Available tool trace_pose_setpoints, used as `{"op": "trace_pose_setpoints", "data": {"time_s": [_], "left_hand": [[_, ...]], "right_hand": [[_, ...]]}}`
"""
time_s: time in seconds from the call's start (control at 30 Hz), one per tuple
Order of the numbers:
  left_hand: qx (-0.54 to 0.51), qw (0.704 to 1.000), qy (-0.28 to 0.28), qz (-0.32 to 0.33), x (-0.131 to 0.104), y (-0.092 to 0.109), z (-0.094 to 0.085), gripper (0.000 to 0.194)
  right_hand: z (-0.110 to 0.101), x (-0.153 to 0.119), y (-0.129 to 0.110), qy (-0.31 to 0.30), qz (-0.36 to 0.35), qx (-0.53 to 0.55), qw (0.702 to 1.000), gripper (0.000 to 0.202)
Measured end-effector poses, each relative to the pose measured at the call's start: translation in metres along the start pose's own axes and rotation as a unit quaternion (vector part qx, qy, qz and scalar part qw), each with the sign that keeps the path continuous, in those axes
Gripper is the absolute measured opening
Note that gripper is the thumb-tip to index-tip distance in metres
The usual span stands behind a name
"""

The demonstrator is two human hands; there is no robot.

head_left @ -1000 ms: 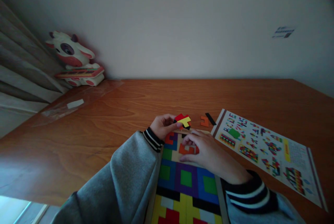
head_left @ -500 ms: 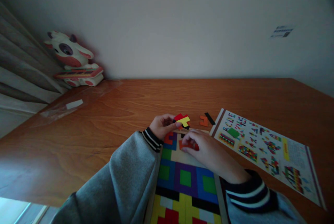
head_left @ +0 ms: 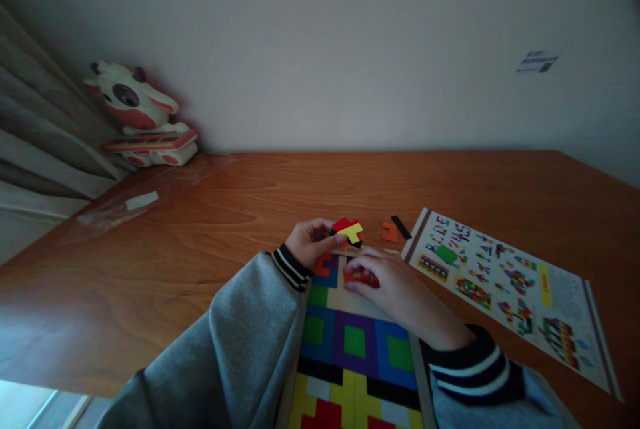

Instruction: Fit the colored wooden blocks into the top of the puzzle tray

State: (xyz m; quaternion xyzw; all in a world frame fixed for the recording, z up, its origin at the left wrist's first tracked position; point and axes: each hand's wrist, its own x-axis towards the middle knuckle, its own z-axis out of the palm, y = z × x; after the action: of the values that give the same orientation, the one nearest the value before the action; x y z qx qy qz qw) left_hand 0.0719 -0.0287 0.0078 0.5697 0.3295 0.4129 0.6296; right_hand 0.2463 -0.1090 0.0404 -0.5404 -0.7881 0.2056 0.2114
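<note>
Several flat puzzle pieces, red, yellow and black (head_left: pixel 352 232), are pinched together in my left hand (head_left: pixel 316 240), just above the far end of the puzzle board (head_left: pixel 357 304). My right hand (head_left: pixel 383 280) is over the upper right of the board, with its thumb and fingers around a red-orange piece (head_left: pixel 361 276). Part of that piece is covered by the fingers. Blue, purple, green, yellow, black, white and red pieces fill the nearer part of the board. At its upper left lies an orange piece (head_left: pixel 325 266) on blue.
Beyond the board lie an orange notched piece (head_left: pixel 389 232) and a black strip (head_left: pixel 401 227). A printed pattern sheet (head_left: pixel 505 289) with a green square piece (head_left: pixel 447 254) on it is at the right. A cow toy (head_left: pixel 145 116) and clear plastic wrap (head_left: pixel 115 212) are at the left.
</note>
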Motion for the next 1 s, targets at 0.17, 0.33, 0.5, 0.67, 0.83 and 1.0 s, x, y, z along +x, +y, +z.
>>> {"op": "trace_pose_setpoints", "data": {"time_s": [0.17,0.33,0.5,0.67,0.83,1.0], "left_hand": [[0.010,1.000,0.000,-0.003,0.000,0.000,-0.001,0.035],[-0.009,1.000,0.001,-0.013,-0.001,-0.001,-0.002,0.036],[-0.001,1.000,0.003,-0.014,-0.001,0.001,0.000,0.037],[0.013,1.000,0.003,-0.010,0.000,0.002,0.000,0.039],[0.017,1.000,0.006,-0.006,-0.001,0.003,-0.001,0.039],[-0.006,1.000,0.007,-0.011,0.000,0.001,-0.001,0.038]], "right_hand": [[0.000,-0.001,0.002,-0.002,-0.018,0.024,1.000,0.013],[-0.002,-0.004,0.005,0.007,-0.014,-0.007,1.000,0.031],[0.000,-0.003,0.003,0.005,0.005,-0.017,1.000,0.030],[0.002,-0.002,-0.002,0.002,0.007,0.004,1.000,0.019],[0.001,-0.001,-0.004,0.021,0.006,0.036,0.999,0.019],[-0.007,0.000,0.006,0.025,0.038,0.169,0.985,0.003]]}}
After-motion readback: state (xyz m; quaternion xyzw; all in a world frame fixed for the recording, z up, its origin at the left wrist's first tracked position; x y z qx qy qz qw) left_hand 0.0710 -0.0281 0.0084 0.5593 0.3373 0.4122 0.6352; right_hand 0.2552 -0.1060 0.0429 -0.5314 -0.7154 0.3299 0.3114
